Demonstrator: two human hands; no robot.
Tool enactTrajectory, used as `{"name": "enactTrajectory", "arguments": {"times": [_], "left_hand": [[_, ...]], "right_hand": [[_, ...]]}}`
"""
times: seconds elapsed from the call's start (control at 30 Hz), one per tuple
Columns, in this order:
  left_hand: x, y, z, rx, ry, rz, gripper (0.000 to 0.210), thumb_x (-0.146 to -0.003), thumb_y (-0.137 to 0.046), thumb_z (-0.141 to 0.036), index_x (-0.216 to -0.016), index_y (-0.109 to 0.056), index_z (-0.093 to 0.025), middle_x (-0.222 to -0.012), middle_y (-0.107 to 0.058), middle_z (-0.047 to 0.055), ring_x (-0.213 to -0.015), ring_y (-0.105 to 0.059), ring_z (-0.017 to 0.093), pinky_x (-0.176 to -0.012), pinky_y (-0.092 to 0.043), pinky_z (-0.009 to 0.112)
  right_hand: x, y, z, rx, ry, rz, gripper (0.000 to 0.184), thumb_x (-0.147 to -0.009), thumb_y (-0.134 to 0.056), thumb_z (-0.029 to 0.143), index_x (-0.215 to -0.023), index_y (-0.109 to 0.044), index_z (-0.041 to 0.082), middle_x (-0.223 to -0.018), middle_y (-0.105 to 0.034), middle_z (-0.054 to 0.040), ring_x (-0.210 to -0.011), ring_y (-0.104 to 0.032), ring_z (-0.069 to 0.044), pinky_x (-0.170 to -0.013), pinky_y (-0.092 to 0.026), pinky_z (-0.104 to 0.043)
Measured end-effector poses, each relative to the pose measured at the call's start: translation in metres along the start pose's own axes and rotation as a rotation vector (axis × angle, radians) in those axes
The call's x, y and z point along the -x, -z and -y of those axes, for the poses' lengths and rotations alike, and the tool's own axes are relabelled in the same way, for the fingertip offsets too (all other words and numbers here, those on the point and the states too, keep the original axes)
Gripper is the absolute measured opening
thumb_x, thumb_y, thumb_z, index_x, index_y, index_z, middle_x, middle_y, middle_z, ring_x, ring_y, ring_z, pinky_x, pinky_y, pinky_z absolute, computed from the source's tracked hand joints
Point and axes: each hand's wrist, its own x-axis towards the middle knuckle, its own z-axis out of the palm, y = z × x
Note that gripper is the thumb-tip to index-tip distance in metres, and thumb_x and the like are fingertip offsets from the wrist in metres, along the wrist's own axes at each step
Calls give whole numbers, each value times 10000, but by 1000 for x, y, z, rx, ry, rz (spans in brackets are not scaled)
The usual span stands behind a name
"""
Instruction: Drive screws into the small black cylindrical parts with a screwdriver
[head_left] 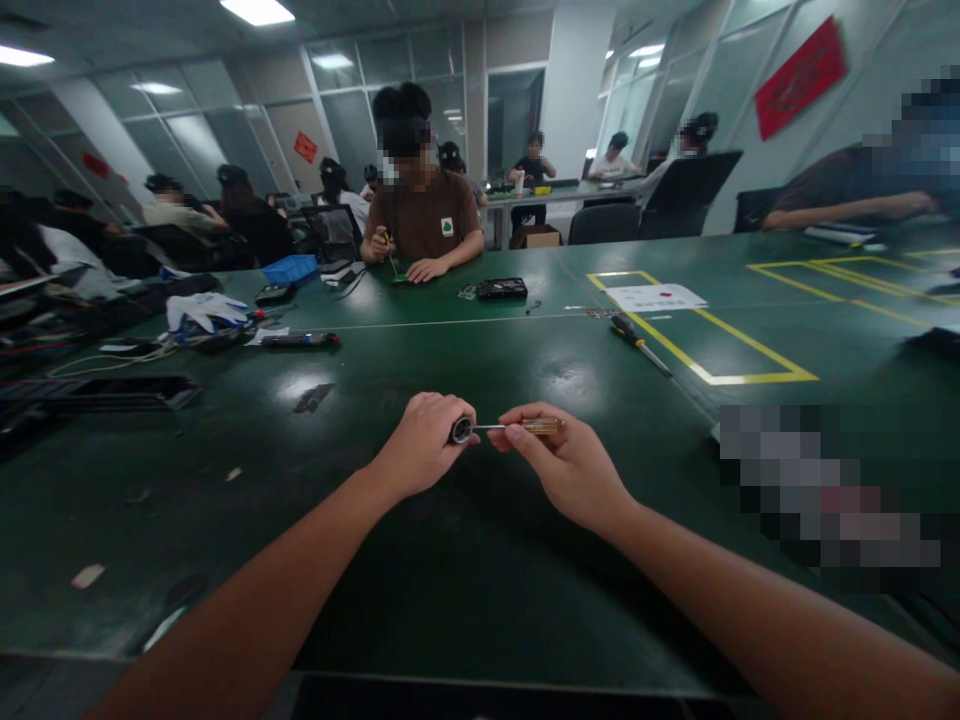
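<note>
Round black piece (460, 431), silver-rimmed, within left grip (424, 442); clear amber-handled screwdriver (545, 426) within right grip (573, 462).

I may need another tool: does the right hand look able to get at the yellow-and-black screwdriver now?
Probably not yet: the right hand holds the amber-handled screwdriver. Otherwise, nothing visible blocks the way to the yellow-and-black screwdriver.

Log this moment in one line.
left hand: holds dark round part | right hand: holds amber-handled screwdriver | shaft: pointed at part
</note>
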Motion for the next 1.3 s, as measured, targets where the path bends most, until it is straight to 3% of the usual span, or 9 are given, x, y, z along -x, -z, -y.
{"name": "enactTrajectory", "arguments": {"times": [0.2, 0.47, 0.67, 0.93, 1.3], "left_hand": [[-1, 2, 1, -15, 4, 3, 120, -911, -696, -267, -962, -609, -203, -929, -671, 24, -912, -591, 225, -937, -408, 425], [0, 2, -3, 7, 1, 0, 119, -910, -696, -244, -976, -606, -204, -935, -673, 22, -918, -591, 225, -931, -411, 422], [0, 0, -1, -3, 2, -3, 121, -910, -696, -259, -970, -604, -207, -934, -678, 22, -920, -595, 228, -947, -407, 431], [0, 1, -1, 24, 26, -8, 124, -907, -705, -275, -947, -609, -208, -912, -677, 15, -897, -599, 221, -951, -411, 436], [0, 0, 0, 14, 14, -2, 115, -910, -690, -272, -969, -615, -206, -939, -683, 23, -920, -601, 223, -950, -416, 432]], "right_hand": [[-6, 2, -5, -307, -147, -42, 273, -867, -757, 435, -934, -680, 181, -831, -784, -57, -778, -763, -199, -799, -628, -379], [0, 0, 2, -78, -37, -27, 196, -910, -704, 385, -970, -688, 199, -899, -791, -57, -848, -762, -198, -836, -610, -368], [1, 0, 8, 74, 9, 2, 168, -933, -666, 376, -965, -703, 215, -869, -783, -46, -824, -751, -204, -762, -593, -349], [-4, 6, 0, -118, -62, -35, 225, -913, -698, 420, -928, -675, 197, -834, -780, -47, -802, -759, -206, -799, -610, -371], [4, 0, 4, 117, 46, 2, 173, -950, -654, 386, -975, -706, 223, -869, -778, -36, -792, -737, -202, -708, -568, -330]]}}
